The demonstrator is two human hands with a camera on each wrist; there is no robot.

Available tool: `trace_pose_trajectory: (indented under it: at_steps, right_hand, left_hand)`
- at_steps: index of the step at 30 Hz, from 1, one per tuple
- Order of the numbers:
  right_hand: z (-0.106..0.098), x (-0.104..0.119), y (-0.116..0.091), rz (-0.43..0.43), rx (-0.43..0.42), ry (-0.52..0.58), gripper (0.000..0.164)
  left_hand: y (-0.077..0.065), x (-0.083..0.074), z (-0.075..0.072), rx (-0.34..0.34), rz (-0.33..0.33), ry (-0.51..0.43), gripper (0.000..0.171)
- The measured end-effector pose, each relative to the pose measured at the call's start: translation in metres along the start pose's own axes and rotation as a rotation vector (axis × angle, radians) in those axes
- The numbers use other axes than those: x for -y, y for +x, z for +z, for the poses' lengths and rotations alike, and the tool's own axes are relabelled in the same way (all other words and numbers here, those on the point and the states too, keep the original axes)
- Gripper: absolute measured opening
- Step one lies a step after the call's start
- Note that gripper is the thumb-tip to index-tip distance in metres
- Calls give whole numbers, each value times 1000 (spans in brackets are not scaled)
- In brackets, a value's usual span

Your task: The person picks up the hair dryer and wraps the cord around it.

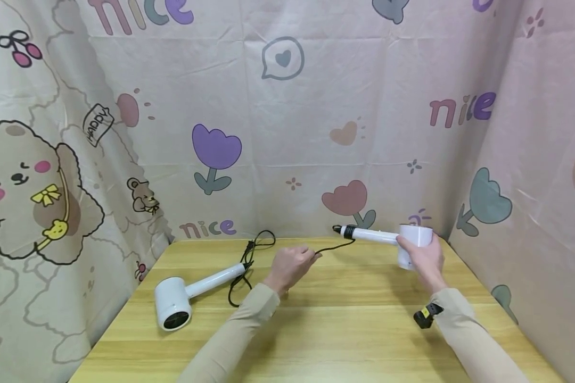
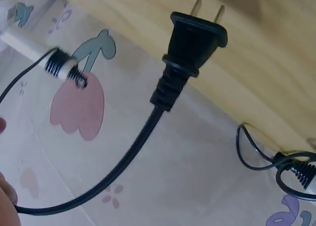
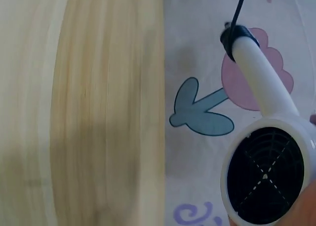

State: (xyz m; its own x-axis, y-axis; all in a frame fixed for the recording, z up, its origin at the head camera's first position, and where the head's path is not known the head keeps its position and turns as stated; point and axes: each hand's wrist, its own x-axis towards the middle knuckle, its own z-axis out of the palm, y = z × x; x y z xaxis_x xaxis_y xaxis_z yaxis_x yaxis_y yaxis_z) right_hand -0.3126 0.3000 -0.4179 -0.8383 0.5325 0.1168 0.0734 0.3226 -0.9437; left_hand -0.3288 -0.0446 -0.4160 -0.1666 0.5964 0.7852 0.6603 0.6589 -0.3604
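Observation:
My right hand (image 1: 425, 258) grips the head of a white hair dryer (image 1: 376, 235) above the right side of the table, its handle pointing left. In the right wrist view the dark round grille (image 3: 265, 175) of that dryer shows. Black cord (image 1: 348, 232) is wound in several turns round the handle's end, and a stretch of it runs across to my left hand (image 1: 292, 267). That hand pinches the cord, and a black two-pin plug (image 2: 195, 40) hangs free beyond the fingers in the left wrist view. The fingers are mostly out of that view.
A second white hair dryer (image 1: 172, 302) lies at the left of the wooden table (image 1: 335, 340), with its black cord (image 1: 231, 292) loosely looped near the handle's end. Patterned cloth (image 1: 287, 117) hangs behind and at both sides. A small black device (image 1: 427, 315) sits at my right wrist.

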Motion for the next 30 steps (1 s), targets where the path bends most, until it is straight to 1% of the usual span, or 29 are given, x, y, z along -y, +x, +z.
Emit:
trace_pose_trajectory:
  at_steps: [4, 7, 10, 14, 18, 22, 26, 30]
  right_hand:
    - [-3, -1, -2, -143, 64, -140, 93]
    - [-4, -2, -1, -220, 145, -188, 90]
    - [-4, -3, 0, -253, 236, -189, 89]
    - [-3, -2, 1, -260, 325, -153, 86]
    - [-3, -1, 1, -306, 374, -145, 79]
    - [-2, 0, 0, -344, 465, -108, 73]
    - [-2, -3, -1, -338, 562, -36, 68]
    - [-4, -4, 1, -306, 612, 26, 66]
  left_hand:
    - [6, 9, -5, -81, -40, 24, 22]
    - [13, 16, -8, -121, -71, 37, 20]
    - [22, 23, -11, -144, -110, 50, 20]
    - [32, 30, -15, -157, -178, 65, 18]
    - [38, 36, -16, -150, -233, 53, 14]
    - [36, 42, -13, -129, -287, 6, 14]
    - [29, 46, -9, -92, -333, -42, 17]
    - [22, 49, -7, -45, -401, -96, 16]
